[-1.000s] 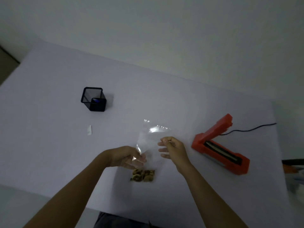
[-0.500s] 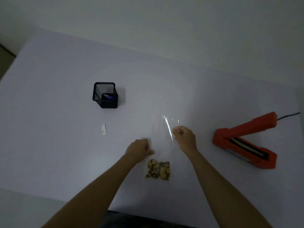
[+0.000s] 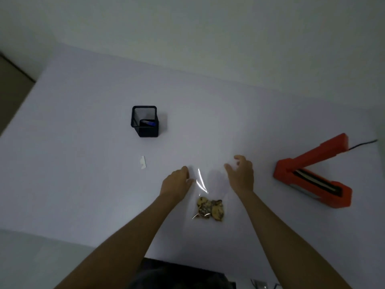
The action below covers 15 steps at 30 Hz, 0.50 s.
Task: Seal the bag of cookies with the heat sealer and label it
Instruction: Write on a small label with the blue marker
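Observation:
A clear plastic bag [image 3: 210, 180] lies flat on the white table, with several brown cookies [image 3: 210, 208] bunched at its near end. My left hand [image 3: 177, 182] sits at the bag's left edge, fingertips touching the film beside a shiny crease. My right hand [image 3: 241, 174] hovers over the bag's far right corner, fingers spread and holding nothing. The orange heat sealer [image 3: 312, 178] stands to the right with its lid raised. A small white label [image 3: 142, 162] lies to the left of the bag.
A black mesh pen cup [image 3: 145, 122] holding a blue marker stands at the back left. The sealer's black cord [image 3: 362, 143] runs off to the right. The table's [image 3: 83, 184] near edge is close to my body.
Both hands held the bag up, then lowered it onto the table. My right hand has let go and spread its fingers; my left hand no longer pinches the film.

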Tool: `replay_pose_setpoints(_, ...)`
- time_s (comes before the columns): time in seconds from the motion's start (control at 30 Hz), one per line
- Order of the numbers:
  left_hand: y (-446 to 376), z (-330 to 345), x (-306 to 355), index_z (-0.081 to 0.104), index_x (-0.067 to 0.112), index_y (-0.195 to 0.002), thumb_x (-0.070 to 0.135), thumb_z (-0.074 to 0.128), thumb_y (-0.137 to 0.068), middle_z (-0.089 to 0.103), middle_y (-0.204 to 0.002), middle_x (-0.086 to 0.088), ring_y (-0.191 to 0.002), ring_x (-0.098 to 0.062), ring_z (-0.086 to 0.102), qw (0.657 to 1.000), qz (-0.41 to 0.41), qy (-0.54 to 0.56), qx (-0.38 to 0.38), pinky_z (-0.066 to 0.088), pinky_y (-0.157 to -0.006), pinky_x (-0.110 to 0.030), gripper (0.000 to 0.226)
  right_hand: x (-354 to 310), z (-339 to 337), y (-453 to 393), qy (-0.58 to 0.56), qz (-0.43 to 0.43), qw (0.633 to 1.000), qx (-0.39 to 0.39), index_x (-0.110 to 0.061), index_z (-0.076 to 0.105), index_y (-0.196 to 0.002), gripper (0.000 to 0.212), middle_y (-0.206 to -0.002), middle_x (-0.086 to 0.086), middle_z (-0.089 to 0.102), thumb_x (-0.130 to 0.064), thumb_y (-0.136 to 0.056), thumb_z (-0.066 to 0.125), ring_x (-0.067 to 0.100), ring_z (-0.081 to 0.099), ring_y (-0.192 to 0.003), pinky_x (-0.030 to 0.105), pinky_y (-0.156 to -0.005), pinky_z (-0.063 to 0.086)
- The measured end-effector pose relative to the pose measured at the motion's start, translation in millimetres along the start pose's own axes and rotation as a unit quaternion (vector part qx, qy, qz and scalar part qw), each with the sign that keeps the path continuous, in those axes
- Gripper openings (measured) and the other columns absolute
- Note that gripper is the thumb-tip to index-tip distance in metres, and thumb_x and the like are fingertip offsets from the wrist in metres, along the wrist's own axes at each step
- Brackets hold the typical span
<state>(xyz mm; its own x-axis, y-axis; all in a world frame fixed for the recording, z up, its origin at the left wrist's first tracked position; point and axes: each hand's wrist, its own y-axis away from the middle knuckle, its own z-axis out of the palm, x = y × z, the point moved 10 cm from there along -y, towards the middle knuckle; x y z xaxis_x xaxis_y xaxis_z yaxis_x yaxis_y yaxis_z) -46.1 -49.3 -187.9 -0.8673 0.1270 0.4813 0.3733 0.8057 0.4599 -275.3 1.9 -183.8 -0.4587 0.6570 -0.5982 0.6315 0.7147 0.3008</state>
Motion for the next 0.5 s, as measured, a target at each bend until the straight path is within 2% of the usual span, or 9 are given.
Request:
replay_pose_setpoints(0.1,15.7,-57.1,-10.2,0.055,0.01,-0.109,0.021,0.052,-0.094,0.057,-0.108,-0.01,-0.1,-0.026,0.052,0.988,0.051,0.014,0.145,0.051,-0.079,-0.038,0.019,-46.8,15.0,2.5,-0.025,-0.069,0.996,-0.045,-0.016,0.054,-0.122,0.041,-0.115,0.012,0.055,-0.025,-0.085,0.068,0.025,0.058,-0.095,0.032,-0.081,0.048)
replay_pose_setpoints(0.23,22.6,-127.8,-47.7,0.05,0.006,-0.129,0.011,0.059,-0.088,0.051,-0.132,-0.016,-0.119,-0.033,0.048,0.967,0.059,-0.047,0.242,0.043,-0.098,-0.041,0.042,-132.1,48.4,15.2,-0.043,-0.133,0.984,-0.109,-0.019,0.053,-0.126,0.046,-0.11,0.008,0.056,-0.03,-0.085,0.07,0.019,0.057,-0.09,0.027,-0.077,0.045)
replay_pose_setpoints(0.3,16.5,-155.9,-65.1,0.04,0.007,-0.139,0.012,0.059,-0.088,0.04,-0.144,-0.016,-0.132,-0.033,0.038,0.964,0.059,-0.083,0.244,0.035,-0.108,-0.043,0.054,-175.5,69.4,24.3,-0.047,-0.172,0.975,-0.131,-0.021,0.051,-0.129,0.048,-0.108,0.005,0.054,-0.032,-0.086,0.069,0.018,0.056,-0.09,0.028,-0.078,0.046)
replay_pose_setpoints(0.37,3.3,-170.6,-81.5,0.026,0.009,-0.147,0.017,0.054,-0.092,0.024,-0.154,-0.013,-0.142,-0.031,0.022,0.968,0.06,-0.12,0.21,0.024,-0.115,-0.042,0.062,-210.4,90.1,28.9,-0.038,-0.19,0.971,-0.141,-0.022,0.049,-0.131,0.049,-0.106,0.004,0.053,-0.033,-0.087,0.067,0.017,0.054,-0.092,0.029,-0.08,0.047)
replay_pose_setpoints(0.43,-10.9,-173.3,-95.2,0.012,0.012,-0.15,0.02,0.048,-0.095,0.009,-0.159,-0.008,-0.146,-0.028,0.009,0.973,0.065,-0.153,0.162,0.017,-0.118,-0.041,0.066,-232.5,106.8,30.4,-0.041,-0.18,0.973,-0.136,-0.02,0.05,-0.129,0.045,-0.102,0.005,0.057,-0.031,-0.088,0.066,0.018,0.055,-0.091,0.029,-0.078,0.046)
replay_pose_setpoints(0.5,-23.4,-170.1,-104.7,0.004,0.013,-0.151,0.02,0.046,-0.096,0.0,-0.16,-0.006,-0.146,-0.027,0.004,0.971,0.079,-0.186,0.124,0.017,-0.119,-0.042,0.069,-244.0,120.2,29.3,-0.063,-0.16,0.978,-0.115,-0.017,0.054,-0.124,0.038,-0.096,0.005,0.062,-0.028,-0.089,0.065,0.02,0.06,-0.087,0.027,-0.073,0.046)
